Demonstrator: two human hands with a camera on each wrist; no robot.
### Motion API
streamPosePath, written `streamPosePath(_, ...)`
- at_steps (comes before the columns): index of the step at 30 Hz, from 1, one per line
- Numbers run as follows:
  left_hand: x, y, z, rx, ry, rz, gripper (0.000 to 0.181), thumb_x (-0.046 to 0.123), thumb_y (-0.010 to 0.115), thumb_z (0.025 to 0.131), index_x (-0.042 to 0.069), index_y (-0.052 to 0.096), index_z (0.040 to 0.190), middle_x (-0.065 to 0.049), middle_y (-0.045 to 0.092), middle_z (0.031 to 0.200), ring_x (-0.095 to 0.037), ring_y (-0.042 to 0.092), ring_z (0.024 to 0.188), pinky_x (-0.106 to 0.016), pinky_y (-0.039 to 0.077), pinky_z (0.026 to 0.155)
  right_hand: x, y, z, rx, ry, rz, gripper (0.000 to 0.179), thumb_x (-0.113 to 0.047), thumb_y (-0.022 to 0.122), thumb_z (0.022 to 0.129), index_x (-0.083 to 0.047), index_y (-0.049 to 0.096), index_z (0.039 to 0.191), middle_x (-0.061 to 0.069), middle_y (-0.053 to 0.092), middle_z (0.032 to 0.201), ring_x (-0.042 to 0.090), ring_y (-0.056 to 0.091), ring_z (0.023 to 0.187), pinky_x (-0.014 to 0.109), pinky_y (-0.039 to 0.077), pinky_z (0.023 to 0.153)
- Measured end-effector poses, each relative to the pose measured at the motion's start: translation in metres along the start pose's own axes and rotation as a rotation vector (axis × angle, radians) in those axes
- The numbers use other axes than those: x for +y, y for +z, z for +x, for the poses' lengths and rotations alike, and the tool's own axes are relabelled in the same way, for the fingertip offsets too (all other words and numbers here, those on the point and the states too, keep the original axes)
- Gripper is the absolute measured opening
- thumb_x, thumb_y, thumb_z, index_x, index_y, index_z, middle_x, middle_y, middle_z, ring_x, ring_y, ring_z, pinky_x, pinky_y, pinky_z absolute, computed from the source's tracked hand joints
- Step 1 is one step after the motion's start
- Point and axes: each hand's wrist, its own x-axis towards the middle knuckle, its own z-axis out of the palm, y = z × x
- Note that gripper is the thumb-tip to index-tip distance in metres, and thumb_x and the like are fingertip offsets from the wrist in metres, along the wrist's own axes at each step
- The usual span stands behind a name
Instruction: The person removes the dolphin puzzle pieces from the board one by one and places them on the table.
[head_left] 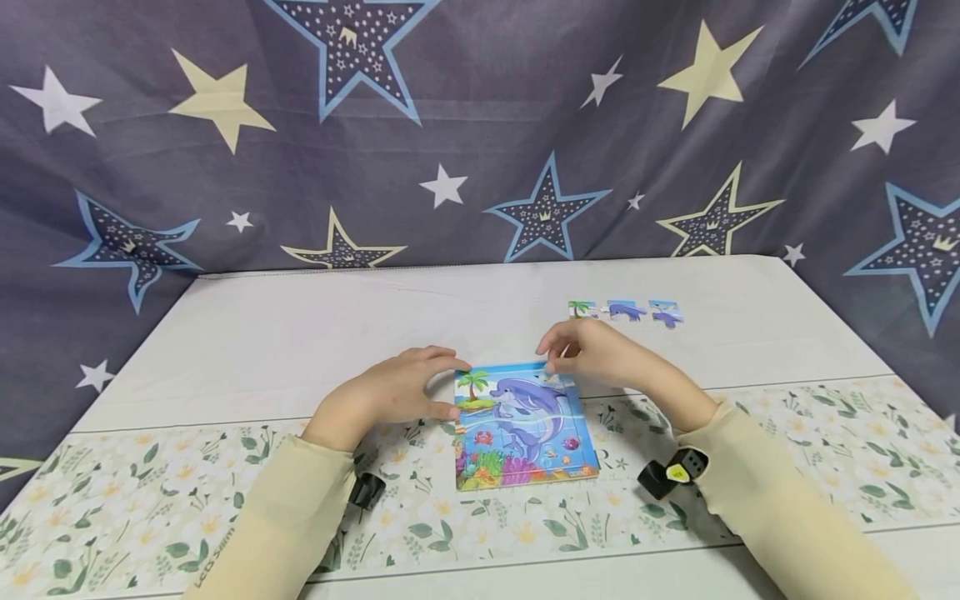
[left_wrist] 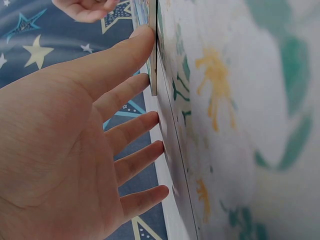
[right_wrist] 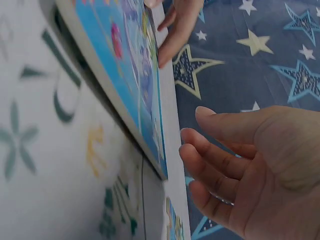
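A dolphin jigsaw puzzle point(head_left: 517, 429) lies on the table, with a palm tree, dolphins, a crab and coral pictured on it. My left hand point(head_left: 401, 387) touches its left edge with thumb and forefinger spread apart; in the left wrist view the thumb point(left_wrist: 132, 50) rests at the board's edge point(left_wrist: 153, 65) and the other fingers are extended. Over the upper right corner is my right hand point(head_left: 596, 354), its fingers loosely bent. From the right wrist, those fingers point(right_wrist: 215, 165) appear beside the board point(right_wrist: 135, 65) with nothing visible between them and the thumb.
Behind the right hand lie three loose puzzle pieces in a row: a palm tree piece point(head_left: 581, 309), a dolphin piece point(head_left: 624, 311) and another blue piece point(head_left: 665, 313). A floral cloth strip point(head_left: 420, 533) crosses the white table point(head_left: 322, 325). A star-patterned curtain point(head_left: 480, 125) hangs behind.
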Motion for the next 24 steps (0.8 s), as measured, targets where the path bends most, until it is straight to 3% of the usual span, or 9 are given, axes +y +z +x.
streamPosePath(9, -0.001, 0.001, 0.001, 0.006, -0.001, 0.005, 0.065, 0.045, 0.071, 0.09, 0.023, 0.049, 0.147, -0.009, 0.034, 0.157, -0.037, 0.028, 0.144, -0.061, 0.028, 0.113, -0.02, 0.015, -0.003, -0.09, 0.001, -0.015, 0.014, -0.005, 0.07, 0.092, -0.003, 0.068, 0.106, 0.0, 0.063, 0.084, 0.013, 0.057, 0.068, 0.028, 0.048, 0.062)
streamPosePath(14, -0.001, 0.001, 0.001, 0.009, -0.005, 0.007, 0.065, 0.045, 0.071, 0.09, 0.023, 0.049, 0.147, -0.009, 0.034, 0.157, -0.037, 0.029, 0.144, -0.061, 0.028, 0.113, -0.025, 0.021, -0.005, -0.158, 0.007, -0.066, 0.02, -0.011, 0.072, 0.092, -0.005, 0.067, 0.111, -0.001, 0.06, 0.082, 0.011, 0.047, 0.059, 0.026, 0.041, 0.056)
streamPosePath(24, -0.001, 0.001, 0.001, 0.005, -0.01, 0.014, 0.065, 0.046, 0.071, 0.09, 0.024, 0.048, 0.147, -0.008, 0.034, 0.157, -0.037, 0.029, 0.144, -0.061, 0.028, 0.113, -0.031, 0.029, -0.005, -0.204, 0.035, -0.179, 0.04, -0.018, 0.08, 0.085, -0.004, 0.066, 0.119, 0.003, 0.056, 0.089, 0.014, 0.043, 0.068, 0.028, 0.04, 0.063)
